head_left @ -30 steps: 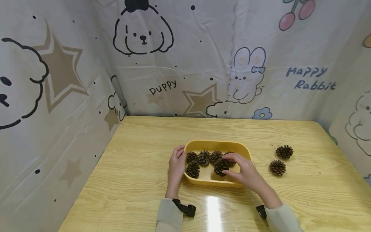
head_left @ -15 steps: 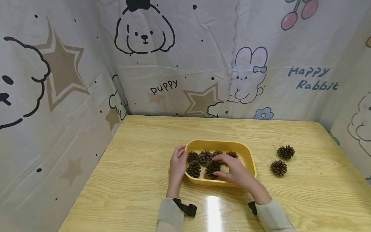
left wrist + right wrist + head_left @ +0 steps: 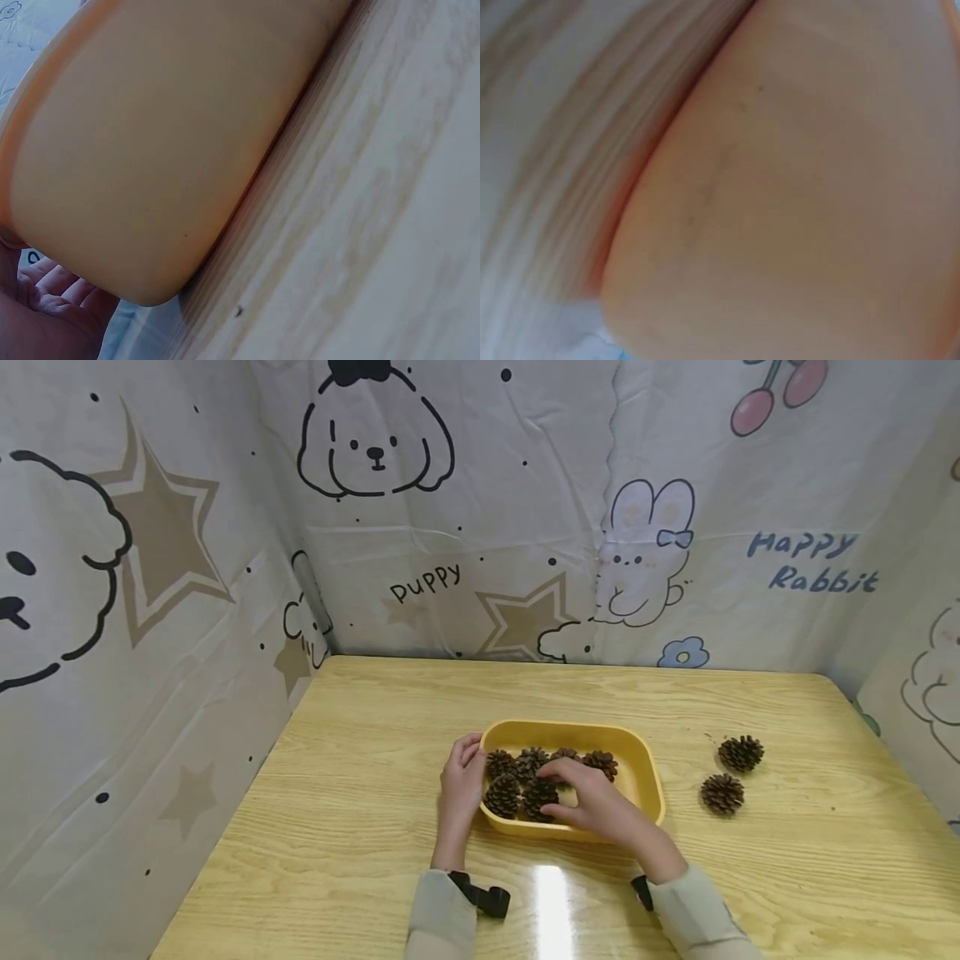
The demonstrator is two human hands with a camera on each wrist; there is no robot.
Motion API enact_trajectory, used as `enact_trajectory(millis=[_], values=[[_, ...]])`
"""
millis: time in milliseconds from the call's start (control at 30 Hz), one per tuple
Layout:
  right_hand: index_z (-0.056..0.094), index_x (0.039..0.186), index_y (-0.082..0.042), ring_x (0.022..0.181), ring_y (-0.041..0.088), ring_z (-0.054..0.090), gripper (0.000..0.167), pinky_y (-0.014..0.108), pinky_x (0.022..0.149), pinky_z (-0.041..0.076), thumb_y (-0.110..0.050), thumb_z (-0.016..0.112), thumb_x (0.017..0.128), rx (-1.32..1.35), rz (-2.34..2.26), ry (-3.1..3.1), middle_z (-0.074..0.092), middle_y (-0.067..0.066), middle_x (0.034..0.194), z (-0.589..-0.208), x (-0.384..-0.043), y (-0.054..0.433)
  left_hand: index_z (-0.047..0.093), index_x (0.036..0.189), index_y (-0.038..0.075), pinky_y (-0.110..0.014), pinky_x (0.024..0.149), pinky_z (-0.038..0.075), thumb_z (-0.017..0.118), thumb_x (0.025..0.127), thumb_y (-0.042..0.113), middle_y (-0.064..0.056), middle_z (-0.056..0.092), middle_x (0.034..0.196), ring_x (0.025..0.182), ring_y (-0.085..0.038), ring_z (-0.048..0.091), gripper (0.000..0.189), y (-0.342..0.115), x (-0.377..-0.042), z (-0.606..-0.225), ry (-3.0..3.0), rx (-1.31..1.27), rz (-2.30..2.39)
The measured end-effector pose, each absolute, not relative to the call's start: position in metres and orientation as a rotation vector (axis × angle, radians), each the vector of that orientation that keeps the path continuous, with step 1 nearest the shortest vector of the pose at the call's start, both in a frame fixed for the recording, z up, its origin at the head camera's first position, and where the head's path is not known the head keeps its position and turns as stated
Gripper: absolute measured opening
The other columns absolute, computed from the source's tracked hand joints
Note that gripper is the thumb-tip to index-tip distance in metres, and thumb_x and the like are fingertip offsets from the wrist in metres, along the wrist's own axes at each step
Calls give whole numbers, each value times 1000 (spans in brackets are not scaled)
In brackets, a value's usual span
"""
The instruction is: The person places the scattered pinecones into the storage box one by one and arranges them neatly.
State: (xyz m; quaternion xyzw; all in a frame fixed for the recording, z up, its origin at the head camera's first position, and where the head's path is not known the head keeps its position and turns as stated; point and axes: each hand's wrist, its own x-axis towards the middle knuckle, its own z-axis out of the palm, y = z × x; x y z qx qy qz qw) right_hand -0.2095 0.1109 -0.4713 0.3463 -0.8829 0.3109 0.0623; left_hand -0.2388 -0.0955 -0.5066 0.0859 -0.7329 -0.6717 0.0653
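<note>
A yellow plastic box (image 3: pixel 645 777) stands on the table with several brown pine cones inside. My left hand (image 3: pixel 461 785) holds the box at its left end; in the left wrist view that hand (image 3: pixel 64 307) shows at the box's end wall, with the thumb side near the rim. My right hand (image 3: pixel 600 802) reaches over the front rim and grips a pine cone (image 3: pixel 538 799) between thumb and fingers, low in the box. Just left of it lies another pine cone (image 3: pixel 502 796). The right wrist view shows only the box wall (image 3: pixel 795 187), not the hand.
Two loose pine cones lie right of the box, one farther back (image 3: pixel 741 753) and one nearer (image 3: pixel 722 794). Printed cloth (image 3: pixel 450 527) hangs behind and beside the wooden table (image 3: pixel 360 760).
My right hand has moved left inside the box with the pine cone, bringing it beside the front-left one. The left hand stays at the box's left end.
</note>
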Motion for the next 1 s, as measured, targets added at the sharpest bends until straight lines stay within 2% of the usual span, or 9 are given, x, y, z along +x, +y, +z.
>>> enact_trajectory(millis=[1000], values=[[59, 125, -6, 109, 28, 66, 43, 38, 91, 57, -19, 74, 87, 953, 1024, -2837, 65, 11, 122, -470, -210, 108, 60, 126, 11, -44, 100, 51, 53, 98, 18, -13, 67, 128, 122, -27, 61, 30, -96, -239, -508, -2221, 268, -2035]])
